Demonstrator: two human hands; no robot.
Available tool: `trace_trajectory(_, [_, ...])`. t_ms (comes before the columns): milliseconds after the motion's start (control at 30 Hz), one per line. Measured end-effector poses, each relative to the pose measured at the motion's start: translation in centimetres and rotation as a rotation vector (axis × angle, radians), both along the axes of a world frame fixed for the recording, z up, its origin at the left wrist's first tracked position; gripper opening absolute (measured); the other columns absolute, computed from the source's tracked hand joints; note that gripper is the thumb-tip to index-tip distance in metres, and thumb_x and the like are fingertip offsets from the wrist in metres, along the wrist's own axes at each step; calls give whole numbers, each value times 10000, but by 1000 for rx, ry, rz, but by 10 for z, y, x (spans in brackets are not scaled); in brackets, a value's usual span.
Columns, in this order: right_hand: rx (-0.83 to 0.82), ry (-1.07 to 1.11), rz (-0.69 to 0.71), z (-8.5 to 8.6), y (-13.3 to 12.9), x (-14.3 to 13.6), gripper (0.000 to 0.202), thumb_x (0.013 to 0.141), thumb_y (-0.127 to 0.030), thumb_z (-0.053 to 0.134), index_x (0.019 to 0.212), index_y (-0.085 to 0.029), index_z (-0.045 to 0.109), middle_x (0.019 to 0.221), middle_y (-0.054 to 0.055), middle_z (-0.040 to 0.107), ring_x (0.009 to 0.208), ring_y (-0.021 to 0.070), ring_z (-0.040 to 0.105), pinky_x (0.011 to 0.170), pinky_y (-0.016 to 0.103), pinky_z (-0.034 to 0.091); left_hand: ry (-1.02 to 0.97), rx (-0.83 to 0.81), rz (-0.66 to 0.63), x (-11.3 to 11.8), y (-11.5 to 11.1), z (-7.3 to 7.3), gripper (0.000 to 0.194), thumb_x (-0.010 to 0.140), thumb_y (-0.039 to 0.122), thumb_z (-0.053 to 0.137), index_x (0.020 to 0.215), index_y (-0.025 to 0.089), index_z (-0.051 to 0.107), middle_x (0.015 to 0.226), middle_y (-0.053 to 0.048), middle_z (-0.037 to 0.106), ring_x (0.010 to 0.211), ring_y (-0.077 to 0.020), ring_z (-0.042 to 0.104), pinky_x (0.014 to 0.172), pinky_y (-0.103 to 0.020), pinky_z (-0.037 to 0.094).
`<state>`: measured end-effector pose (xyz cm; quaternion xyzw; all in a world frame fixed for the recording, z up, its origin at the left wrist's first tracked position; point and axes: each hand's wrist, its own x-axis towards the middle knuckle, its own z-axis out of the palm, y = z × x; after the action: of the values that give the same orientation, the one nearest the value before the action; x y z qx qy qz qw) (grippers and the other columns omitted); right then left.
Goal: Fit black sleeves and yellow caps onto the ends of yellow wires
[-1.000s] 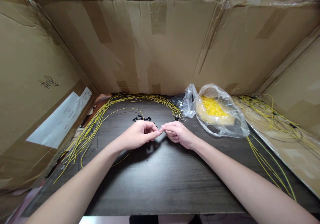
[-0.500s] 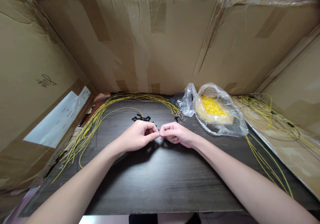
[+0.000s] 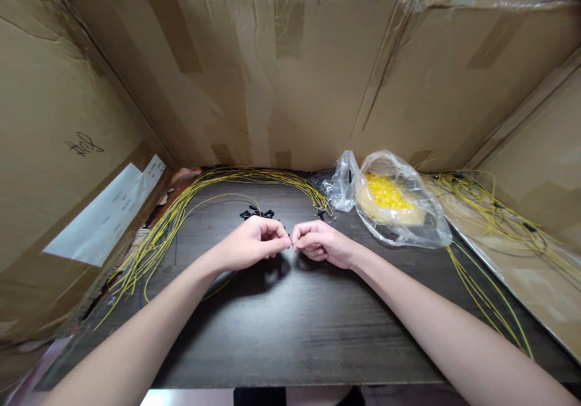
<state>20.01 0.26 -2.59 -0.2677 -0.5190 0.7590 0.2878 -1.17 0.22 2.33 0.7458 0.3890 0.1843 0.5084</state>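
Note:
My left hand is closed in a pinch, thumb against forefinger, over the middle of the table. A thin yellow wire shows below the left wrist and runs up under that hand, seemingly to its fingertips. My right hand pinches too, its fingertips almost touching the left ones. Between the two pinches a tiny yellowish bit shows; what the right fingers hold is too small to make out. Just behind the left hand lies a small heap of black connector-like pieces, partly hidden by it.
A bundle of yellow wires arcs along the table's left and back. At the back right stands a clear bag of yellow pieces, beside another plastic bag. More wires lie on the right. Cardboard walls enclose the dark table.
The fingertips of both hands have drawn very slightly apart, and a tiny yellowish bit now shows between them. Otherwise the scene looks the same.

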Motion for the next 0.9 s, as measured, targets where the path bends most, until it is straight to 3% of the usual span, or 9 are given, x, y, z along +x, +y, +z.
trace_trajectory(900, [-13, -7, 13, 1, 1, 2, 137, 727, -214, 709, 777, -128, 615, 572, -60, 445, 430, 19, 233, 407, 183, 96, -72, -133, -8, 5, -2, -3, 238, 809, 357, 678, 779, 122, 663, 666, -3, 581, 577, -102, 489, 516, -223, 388])
